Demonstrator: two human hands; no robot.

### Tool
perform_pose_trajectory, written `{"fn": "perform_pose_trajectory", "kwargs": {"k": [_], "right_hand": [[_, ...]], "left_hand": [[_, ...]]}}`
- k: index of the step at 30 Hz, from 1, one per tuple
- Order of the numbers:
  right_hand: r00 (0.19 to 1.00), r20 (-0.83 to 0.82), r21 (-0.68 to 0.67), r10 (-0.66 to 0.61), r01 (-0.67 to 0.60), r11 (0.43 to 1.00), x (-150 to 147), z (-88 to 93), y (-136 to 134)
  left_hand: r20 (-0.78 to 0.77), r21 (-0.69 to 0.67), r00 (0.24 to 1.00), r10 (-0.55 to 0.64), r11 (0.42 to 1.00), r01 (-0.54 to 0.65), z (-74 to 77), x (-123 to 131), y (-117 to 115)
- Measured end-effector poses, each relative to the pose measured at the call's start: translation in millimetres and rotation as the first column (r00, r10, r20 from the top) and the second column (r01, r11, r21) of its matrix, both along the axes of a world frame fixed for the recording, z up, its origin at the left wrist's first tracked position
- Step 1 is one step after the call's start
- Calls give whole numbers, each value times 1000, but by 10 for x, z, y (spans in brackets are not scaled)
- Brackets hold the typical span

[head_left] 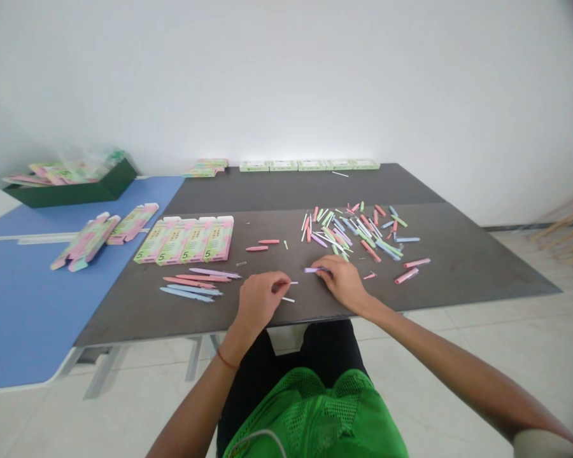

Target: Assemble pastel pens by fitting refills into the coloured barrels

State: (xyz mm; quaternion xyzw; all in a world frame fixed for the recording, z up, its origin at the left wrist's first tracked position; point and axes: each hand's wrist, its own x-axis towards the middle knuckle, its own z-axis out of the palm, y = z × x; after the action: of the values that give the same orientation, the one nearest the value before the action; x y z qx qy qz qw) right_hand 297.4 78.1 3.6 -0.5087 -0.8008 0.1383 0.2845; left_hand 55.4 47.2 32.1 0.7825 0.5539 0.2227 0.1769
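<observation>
My left hand (260, 298) is closed in a pinch on a thin white stick (293, 283) just above the dark grey table (482, 267). My right hand (341, 278) pinches a small purple pen part (311, 270) resting on the table a little to the right of the left hand. Another short white stick (288, 299) lies between the hands near the table's front edge. A scattered pile of pastel pen parts (358, 232) lies just beyond my right hand.
Several assembled pens (195, 283) lie left of my left hand. Flat pink-and-green cartons (186, 240) sit behind them, more cartons (102, 235) on the blue table (23, 305). A green tray (71, 184) stands far left, white-green boxes (310, 165) along the back edge.
</observation>
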Motion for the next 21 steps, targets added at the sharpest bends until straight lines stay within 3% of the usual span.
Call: {"fn": "perform_pose_trajectory", "kwargs": {"k": [5, 12, 21], "right_hand": [[988, 151, 37, -36, 30, 999, -119, -71, 122], [980, 199, 55, -5, -6, 998, -119, -117, 133], [973, 221, 42, -61, 53, 998, -95, -36, 79]], "left_hand": [[-72, -3, 996, -56, 998, 56, -71, 21, 251], [-118, 23, 990, -73, 997, 77, -139, 16, 314], [-126, 63, 991, -44, 997, 52, -3, 95, 289]]}}
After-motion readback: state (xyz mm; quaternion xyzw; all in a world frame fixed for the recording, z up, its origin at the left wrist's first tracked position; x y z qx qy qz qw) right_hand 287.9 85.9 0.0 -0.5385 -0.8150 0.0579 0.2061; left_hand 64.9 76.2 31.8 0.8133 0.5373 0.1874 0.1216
